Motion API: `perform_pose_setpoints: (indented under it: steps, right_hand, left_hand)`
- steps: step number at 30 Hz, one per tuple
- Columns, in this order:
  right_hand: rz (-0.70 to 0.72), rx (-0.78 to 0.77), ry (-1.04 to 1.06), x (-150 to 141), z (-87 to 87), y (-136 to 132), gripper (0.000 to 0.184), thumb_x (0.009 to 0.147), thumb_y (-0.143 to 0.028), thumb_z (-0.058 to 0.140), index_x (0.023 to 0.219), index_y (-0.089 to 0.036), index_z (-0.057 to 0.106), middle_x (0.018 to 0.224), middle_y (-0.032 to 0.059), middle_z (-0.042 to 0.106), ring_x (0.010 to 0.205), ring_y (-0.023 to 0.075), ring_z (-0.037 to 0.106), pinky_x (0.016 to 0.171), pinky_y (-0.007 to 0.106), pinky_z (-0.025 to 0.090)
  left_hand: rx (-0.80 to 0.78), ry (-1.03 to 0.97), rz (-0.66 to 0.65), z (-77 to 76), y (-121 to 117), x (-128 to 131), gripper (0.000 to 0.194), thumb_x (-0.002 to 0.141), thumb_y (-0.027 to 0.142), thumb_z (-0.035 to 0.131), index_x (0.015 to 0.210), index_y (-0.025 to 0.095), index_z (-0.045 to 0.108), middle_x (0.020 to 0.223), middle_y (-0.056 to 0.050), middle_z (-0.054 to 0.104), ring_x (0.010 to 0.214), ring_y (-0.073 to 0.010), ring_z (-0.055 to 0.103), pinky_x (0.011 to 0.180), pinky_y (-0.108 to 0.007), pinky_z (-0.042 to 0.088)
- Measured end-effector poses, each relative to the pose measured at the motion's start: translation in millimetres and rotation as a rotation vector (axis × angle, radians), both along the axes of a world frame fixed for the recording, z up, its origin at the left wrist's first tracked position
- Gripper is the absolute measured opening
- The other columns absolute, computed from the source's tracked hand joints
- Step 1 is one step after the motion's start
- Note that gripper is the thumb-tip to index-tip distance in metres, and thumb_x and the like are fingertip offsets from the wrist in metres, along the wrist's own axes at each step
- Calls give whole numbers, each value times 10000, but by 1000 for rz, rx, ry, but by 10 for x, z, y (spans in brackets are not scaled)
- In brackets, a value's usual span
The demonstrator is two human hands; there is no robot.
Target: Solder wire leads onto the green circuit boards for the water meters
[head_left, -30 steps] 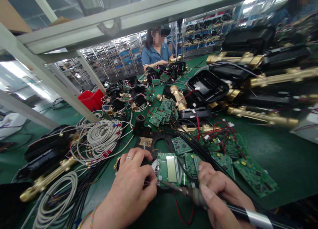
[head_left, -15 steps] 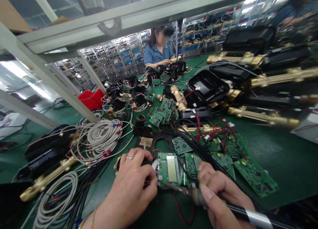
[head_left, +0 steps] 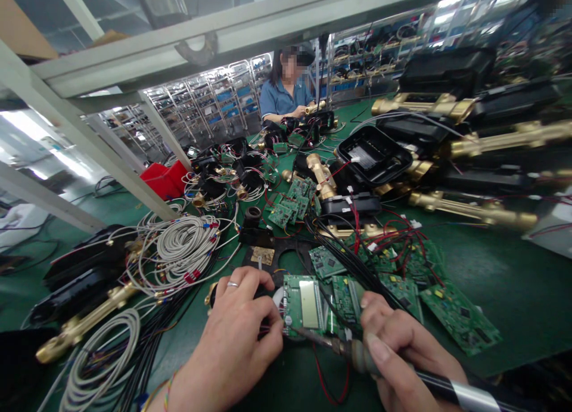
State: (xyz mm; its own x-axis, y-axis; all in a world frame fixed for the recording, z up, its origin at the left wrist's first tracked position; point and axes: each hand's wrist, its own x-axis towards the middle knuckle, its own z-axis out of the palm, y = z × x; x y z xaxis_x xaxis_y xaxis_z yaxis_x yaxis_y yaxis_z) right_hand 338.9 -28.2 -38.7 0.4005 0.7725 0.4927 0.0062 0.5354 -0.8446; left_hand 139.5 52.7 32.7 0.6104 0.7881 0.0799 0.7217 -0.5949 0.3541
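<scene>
Left hand: my left hand [head_left: 236, 334] is curled closed, fingertips pinching thin wires against the left edge of the circuit board [head_left: 304, 304]; a ring sits on one finger and a braided band on the wrist.
Right hand: my right hand [head_left: 402, 352] is wrapped closed around the soldering iron [head_left: 357, 355], thumb laid along its barrel.
Iron tip: it points left across the gap between my hands and ends at the lower left corner of the board, just beside my left fingertips.
Circuit board: it lies flat on the green bench between my hands, touching the left fingertips, its pale display panel facing up.
Red wire: a red wire [head_left: 333, 388] loops on the bench below the iron, between my wrists.
Beyond my right hand: more green boards with red leads [head_left: 402, 263] are heaped just past my knuckles.
Beyond my left hand: coils of grey cable [head_left: 183, 248] lie further out and to the left, with a brass fitting [head_left: 75, 328] near my left forearm.
Far side: a co-worker in a blue shirt [head_left: 283, 99] sits well away across the bench.
</scene>
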Motion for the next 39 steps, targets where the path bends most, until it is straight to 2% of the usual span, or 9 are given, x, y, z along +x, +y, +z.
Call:
perform_pose_setpoints:
  steps: [19, 26, 39]
  right_hand:
    - [0, -22, 16, 8, -19, -34, 329, 987, -212, 602, 688, -210, 465, 622, -31, 466, 626, 148, 478, 738, 360, 423]
    - [17, -11, 11, 16, -40, -33, 331, 998, -206, 586, 697, -210, 449, 633, -37, 442, 642, 142, 466, 746, 348, 417]
    - [-5, -7, 7, 64, -30, -64, 315, 977, -214, 610, 688, -215, 485, 624, -33, 489, 647, 154, 497, 826, 383, 436]
  left_hand:
    - [6, 0, 2, -13, 0, -9, 183, 849, 126, 587, 718, 209, 684, 1118, -71, 614, 1108, -314, 525, 937, -564, 434]
    - [-4, -3, 0, -6, -2, -4, 190, 854, 122, 586, 714, 206, 682, 1117, -70, 611, 1112, -318, 526, 938, -572, 432]
    - [3, -30, 4, -2, 0, -19, 215, 879, 158, 569, 724, 217, 705, 1120, -81, 616, 1104, -323, 537, 927, -573, 464]
